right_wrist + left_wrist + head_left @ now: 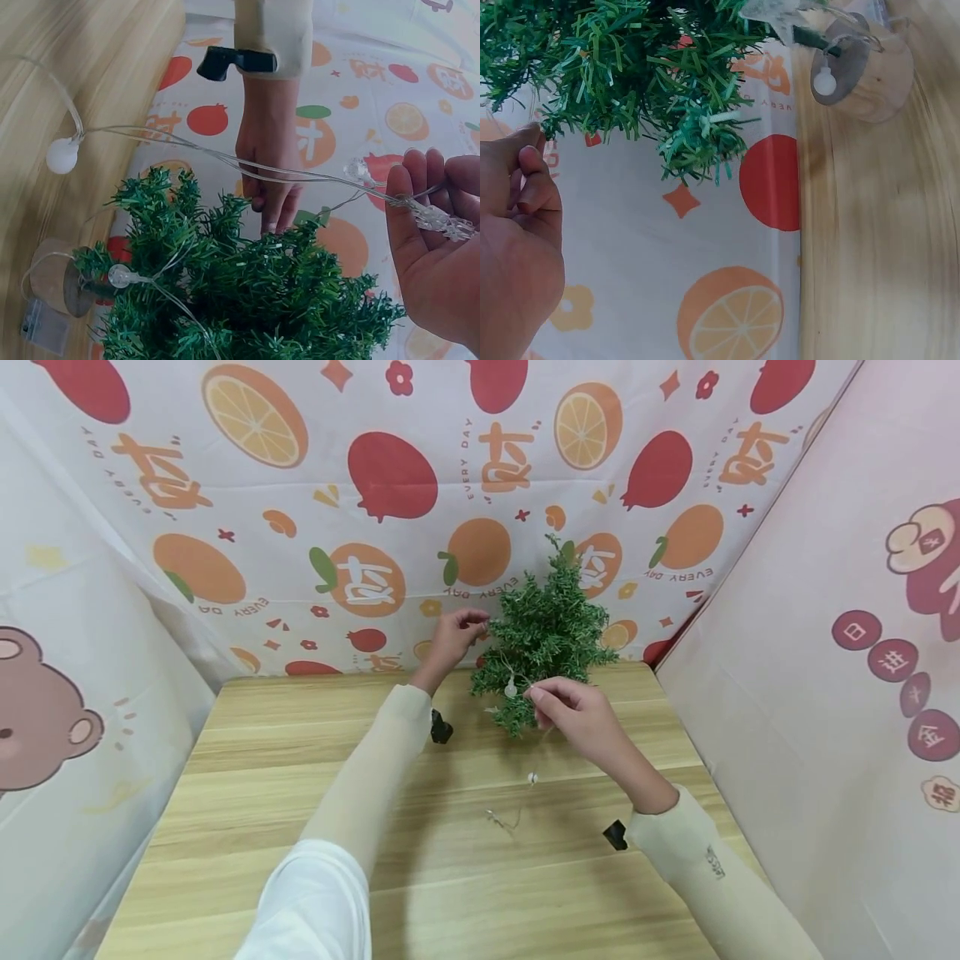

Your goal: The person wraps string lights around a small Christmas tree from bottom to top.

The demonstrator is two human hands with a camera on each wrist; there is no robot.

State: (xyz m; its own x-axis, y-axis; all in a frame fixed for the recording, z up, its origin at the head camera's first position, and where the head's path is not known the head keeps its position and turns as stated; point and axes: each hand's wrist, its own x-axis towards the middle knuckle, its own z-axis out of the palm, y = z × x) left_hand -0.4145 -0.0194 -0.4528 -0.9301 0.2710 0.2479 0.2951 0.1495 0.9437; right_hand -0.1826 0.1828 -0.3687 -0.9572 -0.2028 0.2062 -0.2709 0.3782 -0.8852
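Observation:
A small green artificial Christmas tree (553,627) stands at the back of the table, on a round wooden base (885,79). My right hand (581,717) pinches the clear wire of a string of fairy lights (225,156) in front of the tree. Round white bulbs and a clear snowflake-like cluster (439,220) hang along that wire, and its loose end trails onto the table. At the tree's left side, my left hand (454,642) has thumb and finger together on what looks like thin wire (535,105), close to the branch tips. Part of the string is hidden among the branches.
A clear battery box (46,326) lies beside the wooden base. The wooden table (285,860) meets a fruit-printed cloth (300,527) right behind the tree. Further printed cloth hangs at both sides. Black mounts (441,727) are strapped at the wrists.

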